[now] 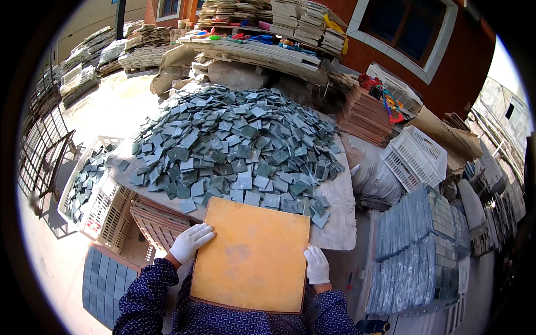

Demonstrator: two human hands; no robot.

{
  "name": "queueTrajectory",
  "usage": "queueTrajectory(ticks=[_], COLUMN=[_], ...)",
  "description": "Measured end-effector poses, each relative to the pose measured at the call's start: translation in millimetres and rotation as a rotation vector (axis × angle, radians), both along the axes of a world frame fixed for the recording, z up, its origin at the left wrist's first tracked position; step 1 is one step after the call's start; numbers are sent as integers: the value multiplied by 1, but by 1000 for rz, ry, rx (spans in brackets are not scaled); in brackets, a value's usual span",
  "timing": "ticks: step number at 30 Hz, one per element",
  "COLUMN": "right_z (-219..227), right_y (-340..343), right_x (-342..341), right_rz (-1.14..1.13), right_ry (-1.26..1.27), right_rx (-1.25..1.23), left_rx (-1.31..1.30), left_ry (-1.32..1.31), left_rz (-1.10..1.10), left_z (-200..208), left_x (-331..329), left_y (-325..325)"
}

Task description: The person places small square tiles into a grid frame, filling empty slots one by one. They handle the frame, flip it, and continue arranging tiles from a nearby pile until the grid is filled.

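Note:
A flat, square yellow-orange board (251,257) with a thin reddish-brown lower edge lies in front of me, close to my body. My left hand (192,241), in a white glove, grips its left edge, with the fingers over the top face. At the right edge my right hand (317,264), also gloved in white, closes round the side; its thumb is hidden. Just beyond the board a large heap of small square grey-green stone tiles (234,145) covers most of a pale tabletop (340,223).
Left of the table stand a white plastic crate (106,209) of tiles, several reddish-brown trays (156,223) and a tile sheet (106,285). Wrapped tile stacks (407,257), a white crate (416,159) and a reddish-brown tray stack (365,117) are at right. Stone slabs (301,22) rise behind.

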State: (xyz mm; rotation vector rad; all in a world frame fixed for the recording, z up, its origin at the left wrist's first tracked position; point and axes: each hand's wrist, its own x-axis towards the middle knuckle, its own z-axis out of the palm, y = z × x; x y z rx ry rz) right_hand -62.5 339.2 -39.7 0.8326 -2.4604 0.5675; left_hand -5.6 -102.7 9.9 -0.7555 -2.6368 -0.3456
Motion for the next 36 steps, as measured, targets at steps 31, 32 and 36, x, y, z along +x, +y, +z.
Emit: queueTrajectory(ticks=[31, 32, 36], right_z=[12, 7, 22], right_y=[-36, -34, -34], right_x=[92, 103, 104], right_rz=[-113, -115, -29], right_ry=[-381, -456, -458], right_rx=[-307, -420, -517], left_rx=[628, 701, 1264], left_ry=[-212, -264, -353], left_rz=[311, 323, 242], left_z=[-13, -18, -37], left_x=[78, 93, 112], left_y=[52, 49, 46])
